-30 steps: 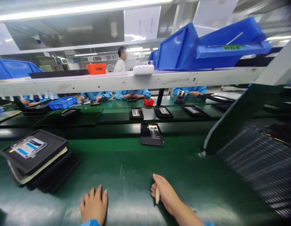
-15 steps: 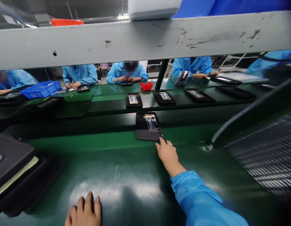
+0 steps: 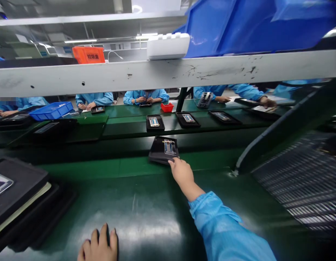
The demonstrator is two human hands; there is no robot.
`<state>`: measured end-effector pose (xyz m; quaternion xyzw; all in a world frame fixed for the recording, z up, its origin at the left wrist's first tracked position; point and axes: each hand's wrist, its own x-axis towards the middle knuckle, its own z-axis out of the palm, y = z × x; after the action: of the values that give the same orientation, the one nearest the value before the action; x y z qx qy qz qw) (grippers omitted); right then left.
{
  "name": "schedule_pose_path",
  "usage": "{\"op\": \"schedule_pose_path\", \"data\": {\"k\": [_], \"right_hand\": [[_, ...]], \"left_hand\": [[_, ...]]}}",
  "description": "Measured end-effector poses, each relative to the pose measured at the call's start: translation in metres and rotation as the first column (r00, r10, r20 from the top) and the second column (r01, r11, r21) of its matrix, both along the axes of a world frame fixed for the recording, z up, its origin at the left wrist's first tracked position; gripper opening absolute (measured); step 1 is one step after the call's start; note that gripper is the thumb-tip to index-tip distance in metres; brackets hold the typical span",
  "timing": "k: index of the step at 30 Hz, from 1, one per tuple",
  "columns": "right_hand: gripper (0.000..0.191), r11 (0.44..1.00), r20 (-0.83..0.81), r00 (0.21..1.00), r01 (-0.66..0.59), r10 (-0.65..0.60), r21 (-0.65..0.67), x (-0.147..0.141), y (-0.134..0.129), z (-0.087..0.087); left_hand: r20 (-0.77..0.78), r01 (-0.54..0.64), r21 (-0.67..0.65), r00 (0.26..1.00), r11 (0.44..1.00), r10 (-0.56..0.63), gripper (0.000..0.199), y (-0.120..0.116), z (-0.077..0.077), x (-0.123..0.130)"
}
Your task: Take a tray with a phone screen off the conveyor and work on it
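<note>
A black tray [image 3: 157, 149] with a phone frame [image 3: 170, 147] in it sits tilted at the near edge of the dark conveyor. My right hand [image 3: 182, 175], in a blue sleeve, grips the tray's near right corner, thumb and fingers closed on it. Down at the bottom left, my left hand [image 3: 99, 246] lies flat on the green table [image 3: 146, 203], fingers apart and holding nothing. To its left is a stack of black trays [image 3: 23, 185], with part of a phone frame [image 3: 0, 183] on top.
Beyond the conveyor, several trays with phone frames, a blue bin [image 3: 51, 110] and a red box [image 3: 167, 107] stand before people in blue sleeves. A white beam [image 3: 108, 78] crosses above. A slanted post [image 3: 248, 152] and a ribbed surface [image 3: 301, 181] are at the right.
The view has tilted up. The gripped tray has turned and shifted left with my right hand, which has closed on its corner. A person's hand now reaches to a tray at far right.
</note>
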<state>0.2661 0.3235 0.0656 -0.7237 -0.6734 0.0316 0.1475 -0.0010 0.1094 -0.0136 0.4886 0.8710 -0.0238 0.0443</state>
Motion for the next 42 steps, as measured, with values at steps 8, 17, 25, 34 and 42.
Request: {"op": "schedule_pose_path", "data": {"k": [8,17,25,34,42], "right_hand": [[0.033,0.988,0.018,0.993,-0.115,0.114,0.099,0.0,-0.02,0.038],[0.032,0.952,-0.119,0.946,-0.306,0.303,-0.016,-0.002,-0.133,0.017],[0.03,0.734,-0.424,0.81,-0.564,0.405,-0.377,-0.029,-0.285,-0.038],[0.035,0.572,-0.715,0.537,-0.787,0.447,-0.233,-0.04,-0.3,-0.012],[0.041,0.828,-0.565,0.819,-0.382,0.097,-0.411,-0.011,-0.268,-0.029]], "left_hand": [[0.003,-0.089,-0.017,0.996,0.996,0.089,0.047,0.009,0.031,0.018],[-0.052,-0.043,0.051,0.998,0.998,0.046,0.044,0.005,0.035,0.021],[0.071,0.033,-0.01,0.997,0.999,-0.032,0.046,-0.009,0.036,0.015],[0.151,0.212,-0.024,0.967,0.977,-0.206,0.043,-0.057,0.038,0.022],[0.177,0.377,-0.015,0.913,0.926,-0.369,0.034,-0.038,0.042,0.005]]}}
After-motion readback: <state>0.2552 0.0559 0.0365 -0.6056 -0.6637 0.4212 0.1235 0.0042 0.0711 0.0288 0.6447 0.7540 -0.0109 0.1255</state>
